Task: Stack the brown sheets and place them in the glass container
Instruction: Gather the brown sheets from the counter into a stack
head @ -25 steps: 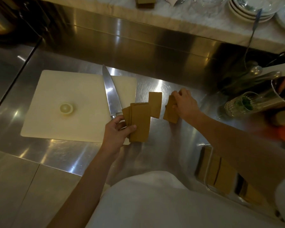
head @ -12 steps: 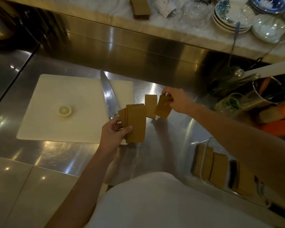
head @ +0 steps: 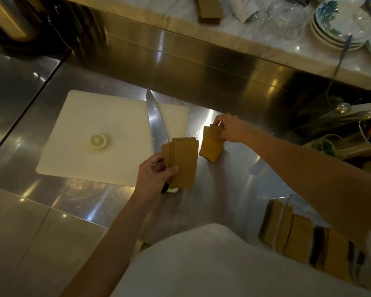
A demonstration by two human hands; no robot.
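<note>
My left hand [head: 153, 174] grips a fanned stack of brown sheets [head: 183, 161] from below, held over the right edge of the cutting board. To its right, my right hand [head: 229, 129] pinches a smaller bunch of brown sheets [head: 210, 143] by their top edge, their lower end close to the steel counter. The two bunches are a little apart. The glass container [head: 284, 221] sits low at the right, partly behind my right forearm, with more brown sheets [head: 296, 234] standing inside it.
A white cutting board [head: 107, 125] carries a large knife [head: 156, 125] and a small pale round slice [head: 98, 140]. Cups with utensils [head: 351, 138] stand at the right. On the marble ledge behind are another brown stack [head: 209, 7], stacked plates [head: 338, 26] and glassware.
My right hand gathered the single sheet that lay on the counter together with the ones it held and now holds them as one bunch. My left hand kept its stack nearly still.
</note>
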